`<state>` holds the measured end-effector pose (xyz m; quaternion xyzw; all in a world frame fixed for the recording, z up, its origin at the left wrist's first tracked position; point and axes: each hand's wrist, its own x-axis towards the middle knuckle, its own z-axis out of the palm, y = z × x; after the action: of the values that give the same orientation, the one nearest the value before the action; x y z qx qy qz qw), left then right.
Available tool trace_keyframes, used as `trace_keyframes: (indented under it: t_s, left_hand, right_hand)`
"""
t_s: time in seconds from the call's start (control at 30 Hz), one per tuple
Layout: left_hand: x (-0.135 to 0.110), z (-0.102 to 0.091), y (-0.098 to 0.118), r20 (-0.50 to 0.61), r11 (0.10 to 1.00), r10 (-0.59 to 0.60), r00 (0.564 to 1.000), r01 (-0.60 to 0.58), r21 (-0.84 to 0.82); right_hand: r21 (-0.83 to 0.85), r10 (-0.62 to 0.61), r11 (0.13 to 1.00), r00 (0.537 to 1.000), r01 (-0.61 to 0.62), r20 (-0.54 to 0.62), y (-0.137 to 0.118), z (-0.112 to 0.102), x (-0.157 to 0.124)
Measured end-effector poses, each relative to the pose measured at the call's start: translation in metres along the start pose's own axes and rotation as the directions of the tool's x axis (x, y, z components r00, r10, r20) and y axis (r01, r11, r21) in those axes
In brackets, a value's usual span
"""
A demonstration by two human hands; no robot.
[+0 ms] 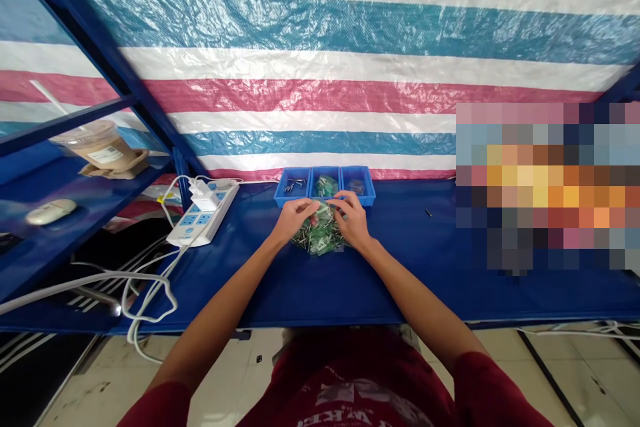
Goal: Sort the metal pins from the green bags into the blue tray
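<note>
Picking through seems in hand: left hand [295,217] and right hand [353,219] curl fingers onto the bag of green parts [320,238] beneath them on the counter [280,280], blue bins [341,181] just beyond; whether they grip a piece I cannot tell, and singling one out needs a fine pinch
</note>
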<state>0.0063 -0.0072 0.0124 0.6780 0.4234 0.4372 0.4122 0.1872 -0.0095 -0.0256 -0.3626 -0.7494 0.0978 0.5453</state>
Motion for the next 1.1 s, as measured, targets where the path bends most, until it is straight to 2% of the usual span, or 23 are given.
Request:
trace_keyframes:
  t_s: [0.07,0.13,0.23,0.3,0.37,0.47,0.57,0.67,0.77,0.83,0.9,0.97,1.1]
  left_hand:
    - [0.0006,-0.0004,-0.0022,-0.082,0.998,0.062,0.995,-0.064,-0.016]
    - [0.0004,-0.0015,-0.0031,-0.118,0.988,0.154,0.981,-0.152,0.025]
    - [-0.0015,-0.0023,-0.0022,-0.076,0.944,0.284,0.956,-0.265,0.195]
    - [-0.0026,-0.0018,-0.0020,-0.077,0.914,0.310,0.948,-0.275,0.297]
    - [-0.0027,-0.0013,-0.0028,-0.116,0.913,0.288,0.951,-0.236,0.333]
    - [-0.0006,-0.0020,-0.0047,-0.144,0.960,0.201,0.969,-0.165,0.226]
    - [0.0017,-0.0032,-0.0053,-0.101,0.997,0.083,0.991,-0.081,0.018]
    - [0.0025,-0.0019,-0.0052,-0.052,0.988,-0.011,0.999,0.003,-0.154]
    - [0.0023,0.0016,-0.0055,-0.014,0.965,-0.064,0.998,0.059,-0.255]
    - [0.0022,0.0037,-0.0056,-0.005,0.961,-0.083,0.997,0.079,-0.264]
    - [0.0024,0.0044,-0.0052,-0.044,0.972,-0.069,0.997,0.057,-0.229]
    - [0.0026,0.0038,-0.0043,-0.095,0.987,-0.002,0.995,-0.013,-0.159]
    - [0.0015,0.0018,-0.0040,-0.066,0.987,0.161,0.985,-0.160,0.023]
  right_hand:
    - [0.016,0.029,0.999,1.000,-0.029,0.004,-0.0004,0.0000,0.0003]
    - [0.019,0.062,0.998,0.998,-0.062,0.015,-0.0014,0.0003,0.0007]
    - [0.002,0.094,0.996,0.995,-0.094,0.039,-0.0031,0.0006,0.0009]
    - [-0.005,0.103,0.995,0.993,-0.103,0.057,-0.0043,0.0002,0.0008]
    - [0.008,0.104,0.994,0.991,-0.105,0.078,-0.0058,-0.0007,0.0007]
    - [0.058,0.108,0.992,0.989,-0.114,0.097,-0.0083,-0.0026,0.0010]
    - [0.074,0.110,0.990,0.991,-0.116,0.081,-0.0091,-0.0042,0.0018]
    - [0.033,0.055,0.998,0.995,-0.057,0.084,-0.0073,-0.0043,0.0022]
    - [0.026,0.012,1.000,0.995,-0.015,0.095,-0.0050,-0.0028,0.0019]
    - [0.032,0.012,0.999,0.997,-0.014,0.082,-0.0042,-0.0021,0.0019]
    - [0.035,0.024,0.999,0.999,-0.025,0.041,-0.0043,-0.0022,0.0027]
    - [0.048,0.045,0.998,0.999,-0.045,0.008,-0.0051,-0.0028,0.0040]
    - [0.107,0.171,0.979,0.985,-0.173,0.028,-0.0082,-0.0028,0.0058]
